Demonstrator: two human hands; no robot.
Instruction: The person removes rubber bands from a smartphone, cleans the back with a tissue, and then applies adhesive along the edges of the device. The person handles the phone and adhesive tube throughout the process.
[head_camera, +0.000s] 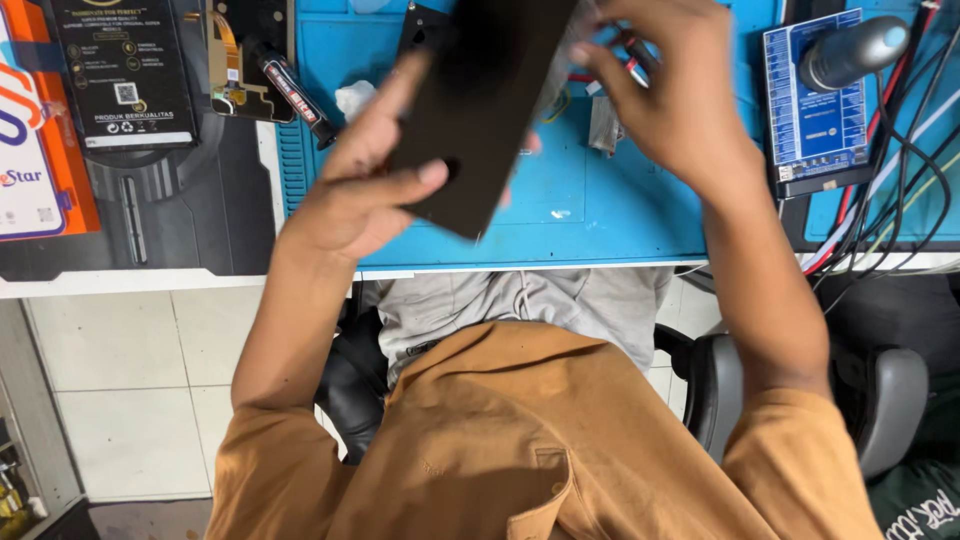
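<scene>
Viewpoint: looking straight down from above a seated person in an ochre shirt, both arms stretched forward over a blue work mat (600, 215) on the surface.

Main object: a flat black slab, most likely a phone or its back panel (478, 95), held in the air above the mat.

Long axis: the panel tilts, its upper end toward the far right, its lower corner toward the near left, close above the mat's near edge.

Left hand (365, 190): grasping the panel from its left side, thumb pressed on the dark face, index finger stretched up along the left edge.

Right hand (665, 95): to the right of the panel's upper end, fingers curled near a small red-and-white object; I cannot tell whether it grips that object or only touches the panel.

Nearer hand: the left one carries the panel; the right sits just beside its top.

Left of the panel: a black marker-like tube (295, 90) and a white scrap lie at the mat's left border; beyond them, printed packaging, one black, one orange and white.

Right of the panel: a blue circuit test board (815, 105) with a grey rounded tool resting over it, and a tangle of black, red and white cables.

Open room: bare mat lies directly under and right of the panel's lower corner; the near edge of the surface runs just below it.
</scene>
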